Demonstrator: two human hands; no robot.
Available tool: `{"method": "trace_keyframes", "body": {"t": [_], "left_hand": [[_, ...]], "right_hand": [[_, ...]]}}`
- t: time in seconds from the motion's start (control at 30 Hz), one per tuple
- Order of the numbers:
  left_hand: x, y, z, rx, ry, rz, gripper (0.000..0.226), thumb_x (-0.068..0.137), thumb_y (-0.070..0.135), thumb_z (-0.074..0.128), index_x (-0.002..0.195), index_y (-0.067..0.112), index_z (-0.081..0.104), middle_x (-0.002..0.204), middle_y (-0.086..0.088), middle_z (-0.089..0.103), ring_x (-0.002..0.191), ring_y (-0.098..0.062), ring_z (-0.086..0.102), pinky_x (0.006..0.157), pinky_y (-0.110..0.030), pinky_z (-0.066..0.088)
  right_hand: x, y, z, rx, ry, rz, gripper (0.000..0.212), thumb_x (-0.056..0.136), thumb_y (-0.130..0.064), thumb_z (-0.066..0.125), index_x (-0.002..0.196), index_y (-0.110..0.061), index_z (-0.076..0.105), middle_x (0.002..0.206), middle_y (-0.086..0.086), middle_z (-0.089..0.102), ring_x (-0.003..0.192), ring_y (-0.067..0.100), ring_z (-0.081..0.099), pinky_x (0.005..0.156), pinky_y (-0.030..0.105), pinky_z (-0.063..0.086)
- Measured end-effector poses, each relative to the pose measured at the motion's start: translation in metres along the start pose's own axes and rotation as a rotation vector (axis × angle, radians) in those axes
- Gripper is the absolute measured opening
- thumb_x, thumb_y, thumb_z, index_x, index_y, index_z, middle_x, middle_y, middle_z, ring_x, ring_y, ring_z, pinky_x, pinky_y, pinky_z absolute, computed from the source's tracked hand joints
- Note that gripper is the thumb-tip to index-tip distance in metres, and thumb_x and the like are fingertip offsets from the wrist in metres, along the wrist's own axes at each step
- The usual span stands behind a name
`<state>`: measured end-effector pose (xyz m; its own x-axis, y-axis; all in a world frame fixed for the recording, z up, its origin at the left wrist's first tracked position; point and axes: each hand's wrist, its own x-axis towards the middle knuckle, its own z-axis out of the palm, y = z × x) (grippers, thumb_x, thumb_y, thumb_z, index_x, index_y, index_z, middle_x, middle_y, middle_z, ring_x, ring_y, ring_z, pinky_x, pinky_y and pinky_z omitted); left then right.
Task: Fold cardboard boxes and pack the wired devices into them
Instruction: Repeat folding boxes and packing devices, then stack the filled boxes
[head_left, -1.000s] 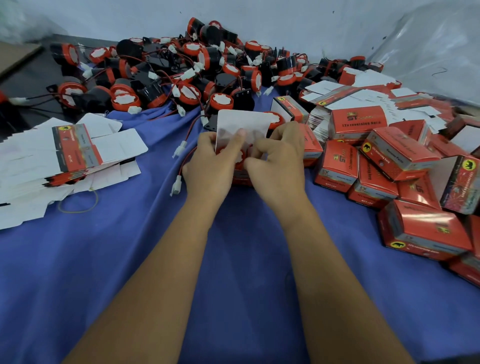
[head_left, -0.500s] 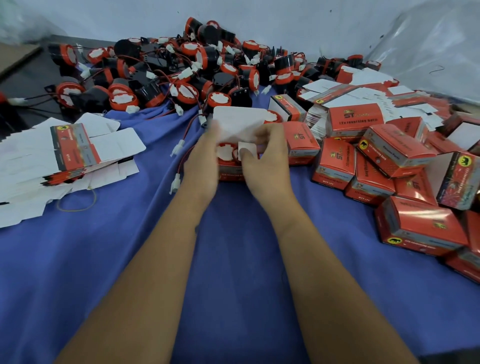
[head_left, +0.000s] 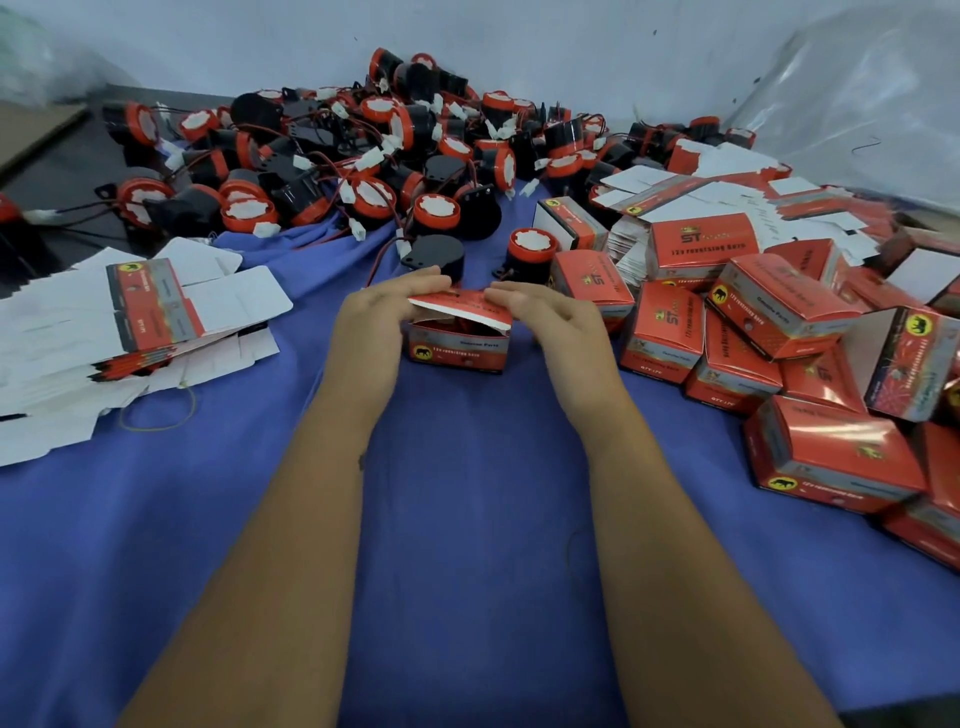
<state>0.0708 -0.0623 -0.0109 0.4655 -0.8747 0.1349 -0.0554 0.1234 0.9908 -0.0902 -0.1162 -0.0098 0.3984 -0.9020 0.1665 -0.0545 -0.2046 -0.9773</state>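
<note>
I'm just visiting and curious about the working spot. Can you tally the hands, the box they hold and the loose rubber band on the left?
Hands: 2, the left hand and the right hand
Half-closed box pinched by its lid: 1
Yellow rubber band: 1
Total: 4
</note>
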Motion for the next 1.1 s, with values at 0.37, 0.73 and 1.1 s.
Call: {"method": "trace_keyframes", "body": {"t": [0.37,0.73,1.1], "left_hand": [[-0.002,-0.012,-0.005,0.532,-0.111,0.316,0.041,0.090,0.014,0.070,0.131,0.019,0.063,0.140,0.005,0.057,0.130,-0.007,0.046,0.102,-0.009,0.035],[0.002,-0.014,-0.006,0.162,-0.128,0.180,0.026,0.092,0.013,0.068,0.107,0.033,0.071,0.122,0.015,0.066,0.119,-0.003,0.060,0.094,-0.021,0.051],[-0.006,-0.012,-0.006,0.284,-0.143,0.185,0.031,0.085,0.008,0.075,0.097,0.036,0.072,0.123,0.020,0.062,0.117,0.008,0.056,0.122,-0.047,0.022]], "right_hand": [[0.003,0.012,-0.003,-0.342,-0.037,-0.106,0.044,0.088,-0.025,0.073,0.131,-0.027,0.062,0.147,-0.013,0.048,0.131,-0.005,0.040,0.103,0.023,0.045],[0.002,0.010,0.005,-0.412,0.051,-0.150,0.032,0.095,-0.028,0.064,0.127,-0.028,0.065,0.140,-0.010,0.056,0.128,0.001,0.048,0.095,0.005,0.037],[0.000,0.005,0.004,-0.111,0.080,-0.086,0.020,0.092,-0.006,0.062,0.087,-0.026,0.062,0.117,-0.027,0.060,0.119,0.014,0.058,0.101,0.038,0.051]]}}
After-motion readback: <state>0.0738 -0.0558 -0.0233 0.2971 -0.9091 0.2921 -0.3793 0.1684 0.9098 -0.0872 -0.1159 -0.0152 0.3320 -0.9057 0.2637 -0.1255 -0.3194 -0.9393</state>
